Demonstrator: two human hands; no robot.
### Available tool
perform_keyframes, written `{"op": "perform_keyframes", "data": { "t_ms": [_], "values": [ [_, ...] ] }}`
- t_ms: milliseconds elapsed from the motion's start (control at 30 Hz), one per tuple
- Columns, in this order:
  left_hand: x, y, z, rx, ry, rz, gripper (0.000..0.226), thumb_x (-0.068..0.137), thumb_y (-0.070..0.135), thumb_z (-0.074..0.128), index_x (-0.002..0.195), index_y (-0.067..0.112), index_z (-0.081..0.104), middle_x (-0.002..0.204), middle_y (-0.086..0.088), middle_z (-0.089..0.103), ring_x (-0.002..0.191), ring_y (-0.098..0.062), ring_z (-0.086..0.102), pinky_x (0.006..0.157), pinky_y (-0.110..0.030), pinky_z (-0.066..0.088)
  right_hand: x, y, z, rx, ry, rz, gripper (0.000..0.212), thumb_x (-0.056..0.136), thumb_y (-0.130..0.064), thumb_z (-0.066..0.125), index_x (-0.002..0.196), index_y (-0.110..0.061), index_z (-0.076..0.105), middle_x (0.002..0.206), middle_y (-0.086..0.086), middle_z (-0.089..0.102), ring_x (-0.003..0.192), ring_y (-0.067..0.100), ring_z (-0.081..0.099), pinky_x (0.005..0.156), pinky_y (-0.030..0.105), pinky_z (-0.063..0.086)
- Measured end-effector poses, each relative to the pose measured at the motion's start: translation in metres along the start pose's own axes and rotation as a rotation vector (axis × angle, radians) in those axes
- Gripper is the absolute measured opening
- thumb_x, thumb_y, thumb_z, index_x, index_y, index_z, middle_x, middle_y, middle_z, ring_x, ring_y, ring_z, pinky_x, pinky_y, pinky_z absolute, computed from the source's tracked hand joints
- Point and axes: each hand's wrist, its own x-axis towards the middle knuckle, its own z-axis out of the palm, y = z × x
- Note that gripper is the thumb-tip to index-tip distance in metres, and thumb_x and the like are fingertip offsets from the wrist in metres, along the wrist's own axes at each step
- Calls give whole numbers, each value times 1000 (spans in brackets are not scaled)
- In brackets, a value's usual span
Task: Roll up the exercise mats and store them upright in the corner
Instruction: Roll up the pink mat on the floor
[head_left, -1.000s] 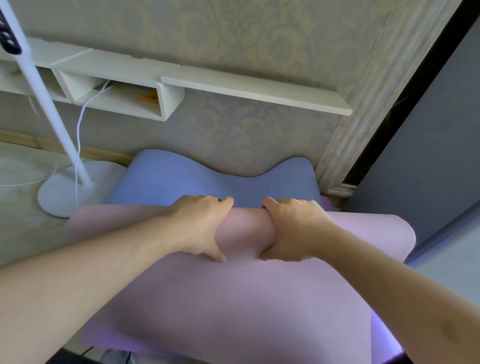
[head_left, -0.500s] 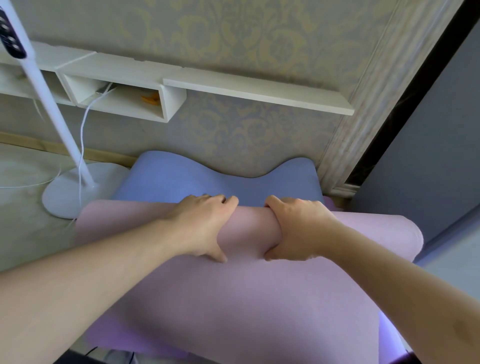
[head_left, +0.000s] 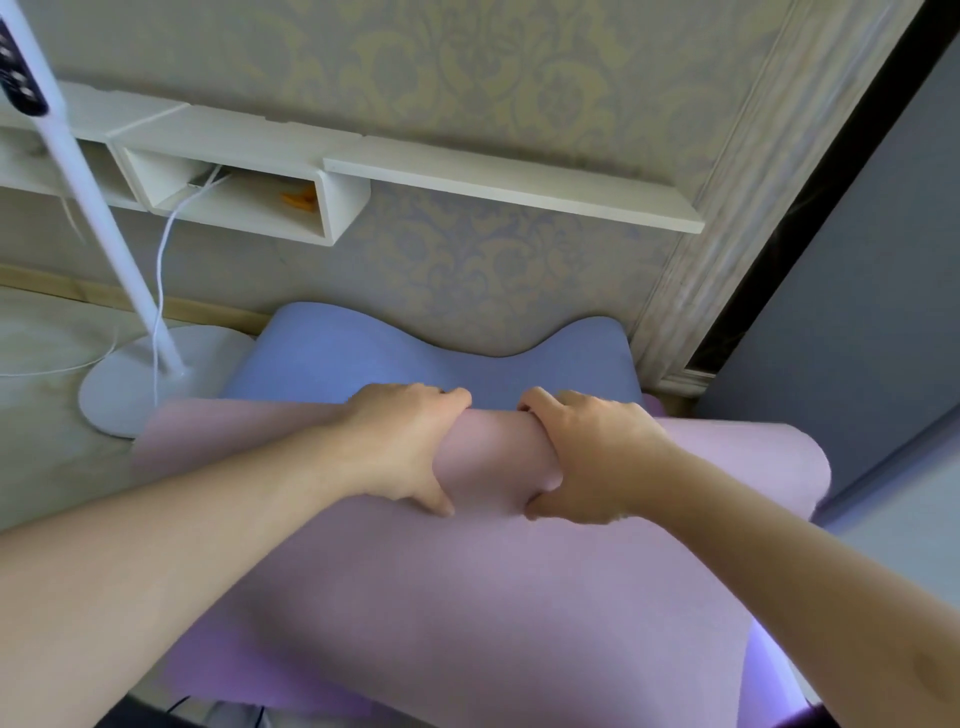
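A pink exercise mat (head_left: 467, 597) lies spread toward me, its far end curled into a roll (head_left: 493, 452). My left hand (head_left: 400, 447) grips that roll from the left, fingers over the top and thumb underneath. My right hand (head_left: 592, 457) grips it from the right in the same way, close beside the left. Behind the roll a blue mat (head_left: 395, 358) lies flat with its wavy far edge bent up against the wall.
A white floor lamp base (head_left: 140, 384) with its pole (head_left: 83, 176) and cable stands at the left, touching the pink mat's corner. White wall shelves (head_left: 509, 182) hang above. A door frame (head_left: 691, 270) and grey door (head_left: 852, 291) close the right side.
Both hands keep their grip on the roll and have shifted slightly away from me; the view has drifted a little to the left.
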Motion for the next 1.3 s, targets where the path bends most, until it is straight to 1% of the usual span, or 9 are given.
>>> {"op": "perform_keyframes", "data": {
  "t_ms": [133, 300, 467, 600, 667, 767, 1000, 1100, 1300],
  "values": [
    [-7, -12, -9, -112, -41, -27, 75, 55, 73, 85, 110, 37, 51, 96, 13, 62, 89, -15, 62, 74, -38, 55, 1, -7, 2, -57, 36, -19, 84, 61, -78, 79, 119, -31, 41, 99, -9, 58, 88, 22, 62, 69, 36, 44],
    [-7, 3, 2, 124, 85, 14, 89, 58, 75, 86, 117, 28, 40, 108, 9, 51, 102, -21, 57, 84, -37, 47, 4, 0, -4, -18, 40, 44, 72, 62, -76, 76, 108, -31, 44, 87, -10, 61, 81, 21, 63, 63, 35, 41],
    [-1, 3, -6, -31, -15, -39, 74, 58, 67, 90, 103, 29, 46, 88, 10, 59, 79, -17, 62, 66, -35, 50, 0, 1, -7, 11, -24, 17, 92, 60, -79, 81, 129, -34, 40, 109, -10, 60, 98, 20, 63, 75, 37, 45],
    [-8, -9, -19, -195, -77, -70, 65, 55, 63, 92, 106, 39, 59, 67, 12, 65, 42, -4, 55, 45, -27, 42, 0, -7, -6, -77, 13, -17, 88, 59, -80, 81, 121, -32, 42, 100, -9, 57, 89, 21, 62, 70, 36, 46],
    [-9, -7, -14, -133, -36, -29, 74, 59, 67, 89, 120, 44, 55, 88, 17, 65, 70, -1, 62, 59, -30, 45, 1, -6, -4, -51, 24, 3, 80, 61, -78, 78, 115, -30, 43, 95, -9, 58, 83, 21, 63, 69, 36, 50],
    [-6, -1, 3, 54, 86, 37, 90, 60, 71, 85, 130, 35, 42, 115, 11, 56, 106, -20, 59, 87, -37, 47, 3, 1, -8, -11, 17, 51, 77, 59, -78, 77, 111, -33, 43, 92, -12, 60, 83, 19, 62, 66, 35, 45],
    [-1, -2, -1, -81, 40, -8, 75, 59, 63, 90, 114, 37, 48, 97, 11, 61, 91, -19, 59, 67, -36, 47, -3, 3, -12, 28, -9, 6, 97, 61, -79, 81, 138, -39, 38, 119, -12, 59, 105, 19, 63, 80, 35, 43],
    [-4, -9, -13, -123, 27, -24, 74, 57, 65, 90, 114, 40, 50, 94, 14, 60, 83, -11, 57, 62, -34, 45, -3, 1, -14, -70, 18, -18, 97, 58, -82, 81, 133, -36, 39, 110, -10, 59, 100, 22, 63, 77, 36, 41],
    [-6, 3, 3, 84, 75, 51, 91, 59, 71, 87, 126, 30, 42, 117, 10, 49, 110, -20, 55, 90, -39, 48, 0, 1, -13, -16, -7, 36, 73, 62, -79, 76, 115, -36, 48, 92, -13, 63, 85, 18, 63, 66, 34, 44]
  ]
}}
